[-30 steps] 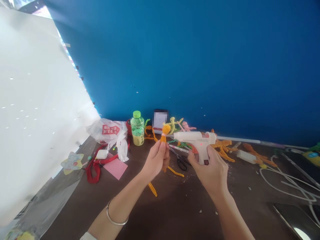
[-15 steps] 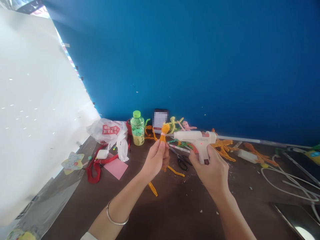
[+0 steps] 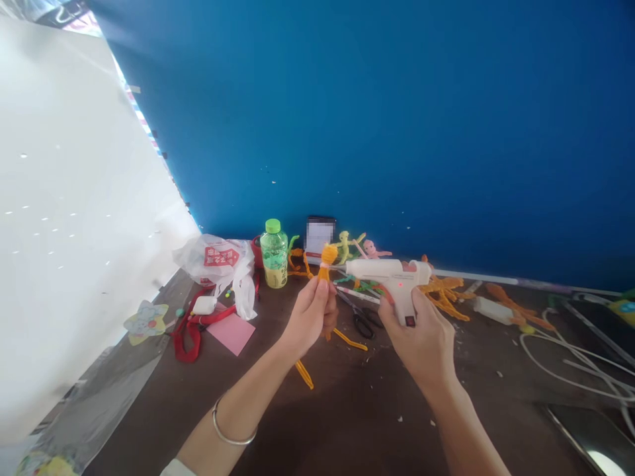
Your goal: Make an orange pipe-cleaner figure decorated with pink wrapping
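Observation:
My left hand [image 3: 313, 309] pinches an orange fuzzy figure [image 3: 328, 256] upright between thumb and fingers, its rounded head above the thumb and a pink band at its neck. Orange strands hang out below the fist. My right hand [image 3: 421, 334] is wrapped round the grip of a white glue gun [image 3: 380, 268] with a small red light on its side. The gun points left, and its metal nozzle is at the figure's neck; whether it touches is too small to tell. Scissors [image 3: 364, 322] lie on the dark table [image 3: 347, 423] between the hands.
A green-capped bottle [image 3: 274, 254], white plastic bag [image 3: 218, 258], red strap [image 3: 187, 344] and pink paper [image 3: 233, 332] are on the left. Behind the hands stand a phone [image 3: 320, 235] and small fuzzy figures [image 3: 344, 244]. White cables [image 3: 565, 357] and a dark device [image 3: 590, 430] lie right.

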`<state>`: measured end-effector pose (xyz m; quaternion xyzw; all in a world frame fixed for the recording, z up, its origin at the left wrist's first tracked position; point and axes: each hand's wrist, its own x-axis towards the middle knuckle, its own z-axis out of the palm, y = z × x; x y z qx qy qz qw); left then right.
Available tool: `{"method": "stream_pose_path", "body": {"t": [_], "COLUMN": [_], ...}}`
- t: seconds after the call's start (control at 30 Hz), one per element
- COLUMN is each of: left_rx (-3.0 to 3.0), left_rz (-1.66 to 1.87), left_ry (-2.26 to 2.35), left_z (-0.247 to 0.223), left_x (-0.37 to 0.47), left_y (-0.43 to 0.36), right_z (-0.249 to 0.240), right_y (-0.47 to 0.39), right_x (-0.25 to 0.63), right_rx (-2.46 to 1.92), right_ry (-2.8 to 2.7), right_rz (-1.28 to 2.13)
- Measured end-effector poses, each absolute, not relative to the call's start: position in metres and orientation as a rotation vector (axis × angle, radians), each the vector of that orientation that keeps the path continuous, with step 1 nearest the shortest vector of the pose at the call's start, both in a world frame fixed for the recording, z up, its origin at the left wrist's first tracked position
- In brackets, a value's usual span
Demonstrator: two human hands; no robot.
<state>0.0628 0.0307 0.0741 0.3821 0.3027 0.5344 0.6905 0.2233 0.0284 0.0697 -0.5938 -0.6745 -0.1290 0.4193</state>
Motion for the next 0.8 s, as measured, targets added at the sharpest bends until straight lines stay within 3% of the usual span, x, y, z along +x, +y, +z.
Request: {"method": "stream_pose_path", "body": {"t": [0.5, 0.8], "left_rx": [0.866, 0.858], "left_rz": [1.21, 1.193], "left_ry": [0.657, 0.657], "left_z": [0.0737, 0.0732], "left_x": [0.0621, 0.0629], "left_y": [0.0306, 0.0302], "right_z": [0.0671, 0.0621], "right_y": [0.0291, 0.0257], "right_x": [0.2245, 0.2286], "right_rx": [-1.468, -1.444], "right_ry": [-1.717, -1.784], "right_rz": [-0.366, -0.608]}}
